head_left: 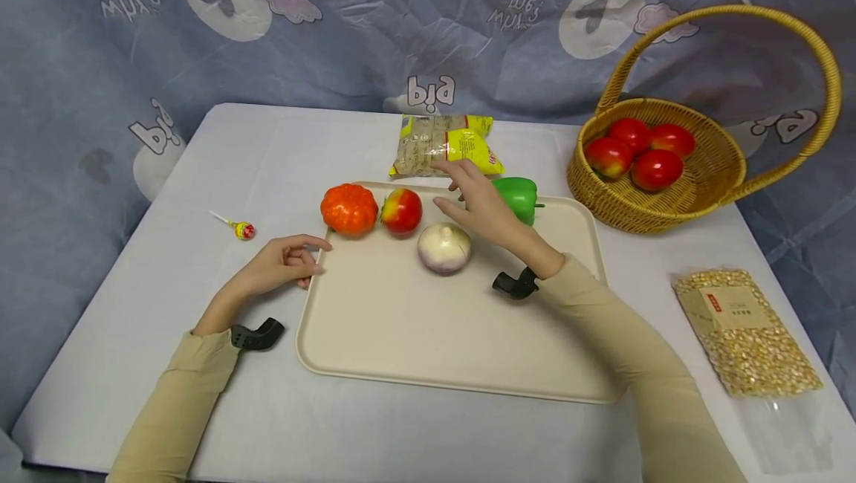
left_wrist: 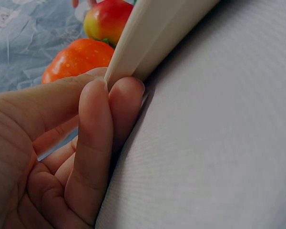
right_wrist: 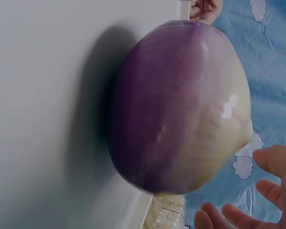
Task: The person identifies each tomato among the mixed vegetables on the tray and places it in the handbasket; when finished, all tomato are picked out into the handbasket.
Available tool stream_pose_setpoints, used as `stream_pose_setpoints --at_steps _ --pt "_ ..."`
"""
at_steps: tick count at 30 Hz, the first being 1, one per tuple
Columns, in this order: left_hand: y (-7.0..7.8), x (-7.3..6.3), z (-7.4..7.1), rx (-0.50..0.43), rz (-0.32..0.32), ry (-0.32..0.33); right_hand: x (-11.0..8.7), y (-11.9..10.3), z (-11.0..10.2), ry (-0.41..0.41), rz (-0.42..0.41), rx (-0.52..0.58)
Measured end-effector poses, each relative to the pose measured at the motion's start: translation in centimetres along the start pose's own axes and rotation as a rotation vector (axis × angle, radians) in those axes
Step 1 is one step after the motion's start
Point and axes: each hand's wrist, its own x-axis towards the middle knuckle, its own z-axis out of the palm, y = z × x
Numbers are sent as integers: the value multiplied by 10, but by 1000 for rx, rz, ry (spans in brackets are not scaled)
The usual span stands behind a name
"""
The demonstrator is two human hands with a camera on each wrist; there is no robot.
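My left hand [head_left: 284,267] pinches the left rim of a beige tray [head_left: 401,334]; in the left wrist view its fingertips [left_wrist: 126,90] meet the tray's edge. My right hand [head_left: 481,204] hovers over the tray's far part, fingers loosely spread and holding nothing. Nearest to it is a purple-and-white onion [head_left: 444,248], close below the thumb and large in the right wrist view. Partly behind that hand lies a green bell pepper [head_left: 516,197]. An orange pumpkin [head_left: 349,209] and a red-and-yellow fruit [head_left: 402,212] sit side by side at the tray's far left.
Behind the tray lie yellow-and-clear food packets [head_left: 438,145]. A wicker basket [head_left: 602,201] with a tall handle holds several red fruits [head_left: 657,169] at the back right. A bag of corn kernels [head_left: 749,334] lies at right, a lollipop [head_left: 235,227] at left.
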Motion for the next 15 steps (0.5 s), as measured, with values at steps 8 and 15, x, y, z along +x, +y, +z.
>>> stream_pose_setpoints --at_steps 8,15 --pt "0 1 0 0 0 -7 9 7 12 -133 50 86" --pt "-1 0 -1 3 -9 1 18 10 18 -224 90 149"
